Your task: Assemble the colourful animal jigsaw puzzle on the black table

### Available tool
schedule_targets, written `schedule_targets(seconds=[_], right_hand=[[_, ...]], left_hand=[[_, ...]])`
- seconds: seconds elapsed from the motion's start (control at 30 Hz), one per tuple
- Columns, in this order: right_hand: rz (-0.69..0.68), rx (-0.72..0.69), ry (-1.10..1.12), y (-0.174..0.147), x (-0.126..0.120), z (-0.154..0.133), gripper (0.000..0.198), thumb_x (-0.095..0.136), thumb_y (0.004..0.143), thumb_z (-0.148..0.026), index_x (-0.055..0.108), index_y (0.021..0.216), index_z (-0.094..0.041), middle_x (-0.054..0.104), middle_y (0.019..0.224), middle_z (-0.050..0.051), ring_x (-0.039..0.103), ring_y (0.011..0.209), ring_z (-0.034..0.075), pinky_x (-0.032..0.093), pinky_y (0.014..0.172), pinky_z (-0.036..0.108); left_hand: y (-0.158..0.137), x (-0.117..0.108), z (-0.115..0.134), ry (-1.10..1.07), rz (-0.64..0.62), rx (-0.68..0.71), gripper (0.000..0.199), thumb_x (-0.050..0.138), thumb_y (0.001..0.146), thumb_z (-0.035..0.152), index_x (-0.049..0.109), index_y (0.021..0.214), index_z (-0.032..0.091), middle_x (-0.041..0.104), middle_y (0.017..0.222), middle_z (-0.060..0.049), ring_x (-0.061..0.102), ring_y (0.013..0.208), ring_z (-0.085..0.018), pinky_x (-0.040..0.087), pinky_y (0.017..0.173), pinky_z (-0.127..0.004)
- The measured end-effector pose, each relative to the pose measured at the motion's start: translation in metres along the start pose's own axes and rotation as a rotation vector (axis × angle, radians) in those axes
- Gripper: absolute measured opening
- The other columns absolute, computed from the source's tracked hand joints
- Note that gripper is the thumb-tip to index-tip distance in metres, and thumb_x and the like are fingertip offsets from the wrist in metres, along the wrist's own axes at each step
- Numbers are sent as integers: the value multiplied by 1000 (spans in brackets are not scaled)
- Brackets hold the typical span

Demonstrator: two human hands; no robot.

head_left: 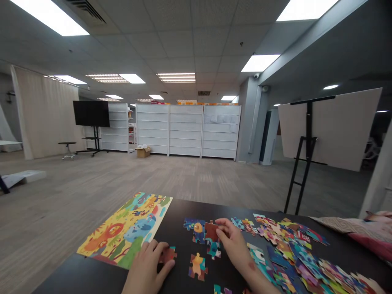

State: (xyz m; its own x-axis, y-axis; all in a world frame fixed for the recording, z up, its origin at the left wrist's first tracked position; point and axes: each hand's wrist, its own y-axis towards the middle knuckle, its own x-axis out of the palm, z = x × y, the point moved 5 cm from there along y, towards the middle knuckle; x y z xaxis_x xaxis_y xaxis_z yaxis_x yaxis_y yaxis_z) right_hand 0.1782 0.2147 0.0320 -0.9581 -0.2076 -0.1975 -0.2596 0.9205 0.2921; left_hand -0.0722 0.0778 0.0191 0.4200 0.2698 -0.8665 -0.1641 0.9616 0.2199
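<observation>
My left hand (150, 263) rests on the black table with its thumb and fingers closed around a reddish jigsaw puzzle piece (169, 254), partly hidden under the fingers. Between the thumb and index finger of my right hand (231, 239) is a brown-red puzzle piece (211, 231). It sits against a blue piece with an orange figure (199, 231) and above a teal piece (213, 248). Nearer to me lies a single piece with a yellow-orange figure (197, 266). A colourful animal picture sheet (128, 230) lies left of both hands.
A heap of loose puzzle pieces (294, 253) spreads over the right of the black table (180, 206). Patterned fabric (361, 230) lies at the right edge. Beyond the table stand an easel with a board (337, 126), white shelves (186, 130) and a screen (91, 113).
</observation>
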Motion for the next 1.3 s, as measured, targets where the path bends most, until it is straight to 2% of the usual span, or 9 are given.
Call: schedule_targets(seconds=[0.27, 0.53, 0.7, 0.9, 1.0, 1.1, 1.2, 1.3], right_hand=[[7, 5, 60, 0, -1, 3, 27, 61, 78, -38, 61, 98, -20, 63, 66, -2, 60, 64, 18, 43, 60, 28], [-18, 38, 87, -1, 4, 6, 29, 59, 78, -39, 60, 100, -19, 58, 61, -4, 55, 55, 15, 35, 48, 23], [-29, 36, 80, -1, 6, 9, 26, 57, 79, -37, 60, 99, -20, 56, 60, -5, 51, 51, 13, 35, 48, 23], [-83, 28, 102, -3, 12, 3, 24, 57, 79, -36, 58, 97, -20, 54, 60, -6, 54, 53, 13, 39, 48, 23], [-174, 41, 170, -10, 23, -6, 26, 64, 76, -37, 56, 95, -21, 55, 62, -7, 61, 57, 14, 43, 49, 23], [-285, 89, 240, -21, 39, -18, 35, 73, 73, -43, 52, 92, -22, 57, 62, -7, 68, 62, 18, 48, 51, 24], [-388, 146, 258, -33, 52, -28, 46, 77, 72, -53, 50, 93, -22, 63, 63, -5, 70, 61, 18, 52, 53, 25], [-472, 179, 268, -42, 58, -34, 51, 74, 74, -62, 51, 95, -21, 67, 66, -2, 71, 62, 19, 54, 55, 26]], left_hand=[[-2, 2, 2, -21, -40, 73, 36, 47, 92, 38, 65, 119, 22, 65, 114, -12, 57, 110, -33, 43, 94, -47], [-5, 1, 2, -2, -29, 76, 44, 52, 81, 23, 64, 122, 22, 65, 115, -11, 56, 111, -32, 43, 96, -46], [-5, 2, 1, -23, -23, 92, 41, 50, 84, 24, 64, 122, 22, 65, 115, -11, 56, 110, -31, 43, 97, -47], [-4, -1, 0, -91, 15, 115, 30, 51, 91, 36, 67, 114, 26, 66, 108, -10, 60, 104, -30, 46, 93, -46], [-3, -3, 6, -201, 79, 125, 30, 56, 89, 39, 67, 113, 25, 65, 110, -10, 60, 107, -30, 47, 95, -44], [-1, 1, 20, -434, 93, 113, 34, 58, 88, 41, 63, 117, 24, 67, 108, -9, 62, 104, -27, 48, 93, -40], [1, 12, 36, -742, 4, 83, 37, 57, 89, 44, 60, 118, 22, 68, 93, -5, 65, 88, -22, 49, 79, -33], [3, 15, 44, -914, 0, 42, 38, 61, 86, 48, 62, 111, 19, 62, 78, 0, 61, 74, -18, 44, 68, -29]])
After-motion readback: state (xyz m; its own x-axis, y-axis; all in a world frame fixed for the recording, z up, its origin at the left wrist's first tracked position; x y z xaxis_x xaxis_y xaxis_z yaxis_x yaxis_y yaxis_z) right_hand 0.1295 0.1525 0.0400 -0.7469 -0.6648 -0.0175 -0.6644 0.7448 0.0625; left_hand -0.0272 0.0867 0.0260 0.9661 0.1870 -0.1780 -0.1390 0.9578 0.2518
